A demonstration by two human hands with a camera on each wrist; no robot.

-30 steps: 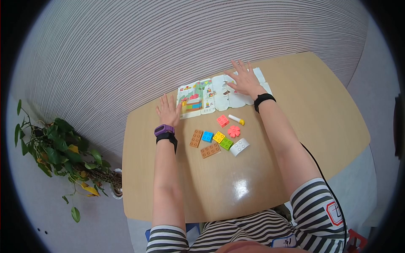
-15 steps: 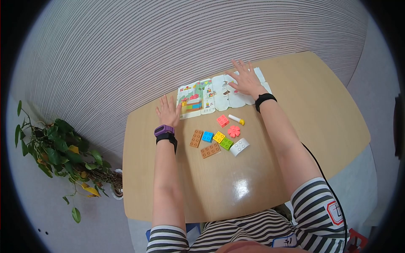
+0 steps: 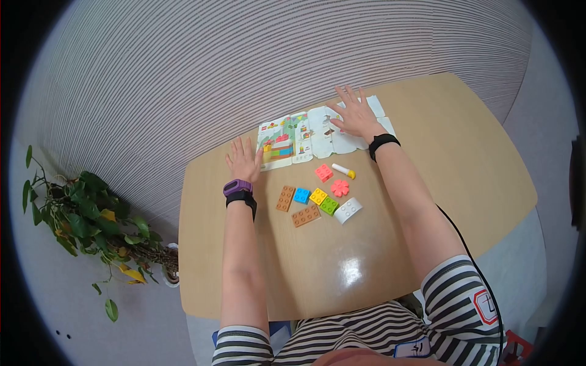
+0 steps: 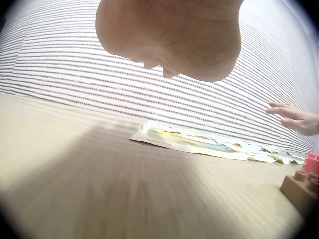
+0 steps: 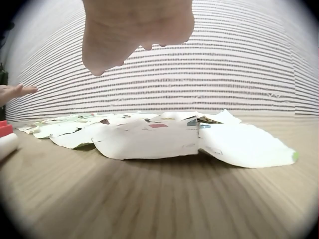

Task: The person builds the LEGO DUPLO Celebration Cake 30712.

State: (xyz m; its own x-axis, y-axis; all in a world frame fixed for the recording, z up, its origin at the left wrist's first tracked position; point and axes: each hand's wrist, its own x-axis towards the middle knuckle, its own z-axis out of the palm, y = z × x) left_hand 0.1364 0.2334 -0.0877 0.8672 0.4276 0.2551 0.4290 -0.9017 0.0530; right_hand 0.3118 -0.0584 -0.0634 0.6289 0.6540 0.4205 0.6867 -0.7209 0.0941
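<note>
My left hand (image 3: 244, 160), fingers spread, hovers over the table at the left end of an unfolded instruction sheet (image 3: 320, 150). In the left wrist view the palm is raised above the wood and holds nothing. My right hand (image 3: 355, 117) is spread the same way above the sheet's right part, and the right wrist view shows a gap between palm (image 5: 139, 30) and paper (image 5: 149, 137). Nearer me lie loose toy bricks: brown (image 3: 285, 199) and brown (image 3: 306, 215), blue (image 3: 302, 195), yellow (image 3: 318, 196), green (image 3: 329, 205), pink (image 3: 323, 172), and a curved white one (image 3: 348, 210).
A pink flower piece (image 3: 340, 188) and a white stick with a yellow end (image 3: 343, 171) lie by the bricks. The ridged wall (image 3: 244, 67) rises behind the table (image 3: 452, 165). A potted plant (image 3: 91, 213) stands left, and a black cable (image 3: 467, 262) runs along my right arm.
Both hands keep their spread pose almost unmoved. The view has shifted very slightly, and the bricks and sheet lie as before.
</note>
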